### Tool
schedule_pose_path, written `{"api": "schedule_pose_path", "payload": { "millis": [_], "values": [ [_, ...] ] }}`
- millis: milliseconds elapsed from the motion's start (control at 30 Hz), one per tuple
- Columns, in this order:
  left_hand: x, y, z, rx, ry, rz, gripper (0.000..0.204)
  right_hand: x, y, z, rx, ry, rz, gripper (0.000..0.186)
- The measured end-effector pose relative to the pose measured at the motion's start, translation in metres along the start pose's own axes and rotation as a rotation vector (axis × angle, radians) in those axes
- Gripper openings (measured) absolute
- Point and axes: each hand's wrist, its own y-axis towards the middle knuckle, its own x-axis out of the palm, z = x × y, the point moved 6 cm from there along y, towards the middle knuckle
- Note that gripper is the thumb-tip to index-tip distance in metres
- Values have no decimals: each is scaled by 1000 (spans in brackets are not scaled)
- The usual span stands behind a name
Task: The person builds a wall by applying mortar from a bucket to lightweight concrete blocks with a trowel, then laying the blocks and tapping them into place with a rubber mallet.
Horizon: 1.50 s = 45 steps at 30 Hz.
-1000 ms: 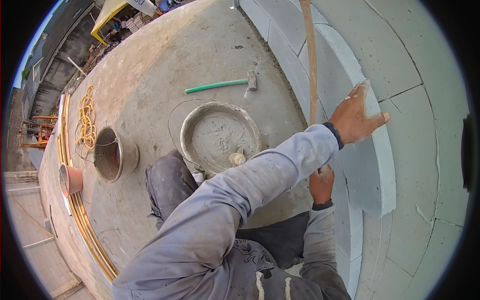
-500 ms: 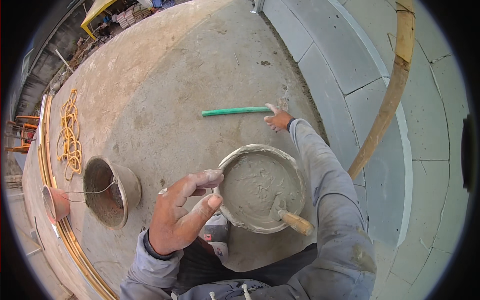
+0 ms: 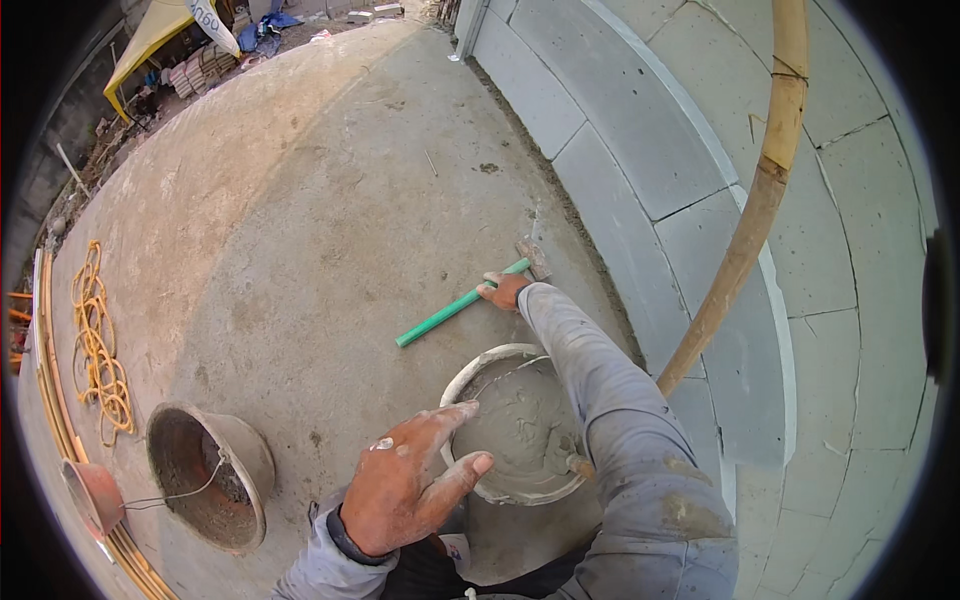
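My right hand (image 3: 498, 291) reaches forward, its fingers wrapped round the green handle of a hammer (image 3: 440, 319) close to the head. The hammer slants over the concrete floor, its dusty, blocky head pointing far right. Whether it still touches the floor I cannot tell. My left hand (image 3: 418, 476) hovers at the near-left side of a round bucket (image 3: 463, 383) of wet grey mortar (image 3: 512, 420), thumb and fingers apart and nothing between them. A trowel's wooden handle (image 3: 581, 467) sticks out over the bucket's right rim, partly hidden by my right sleeve.
A wall of grey blocks (image 3: 640, 165) runs along the right, with a bamboo pole (image 3: 745, 235) slanting in front. To the left are a mortar-stained bucket (image 3: 250, 465), a small reddish bucket (image 3: 98, 497), a yellow rope (image 3: 95, 340) and long strips (image 3: 55, 400).
My right hand has closed round the hammer's handle, and the hammer has swung from nearly level to a slant, its free end nearer me. The view has shifted; my left hand stays spread.
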Motion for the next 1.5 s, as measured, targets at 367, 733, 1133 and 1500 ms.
{"api": "schedule_pose_path", "payload": {
  "millis": [367, 733, 1133, 1500],
  "values": [
    [15, 17, 19, 38, -66, -97, 41, -74, -14, 52, 471, 953, 254, 33],
    [38, 65, -3, -33, -30, 113, 41, -121, -308, 64, -237, 1699, 427, 36],
    [204, 116, 234, 617, 192, 17, 41, 110, -622, 189, 549, 1590, 615, 24],
    [381, 229, 298, 674, 1041, -146, 62, 229, -628, 349, 254, 2616, 1592, 12]
  ]
}}
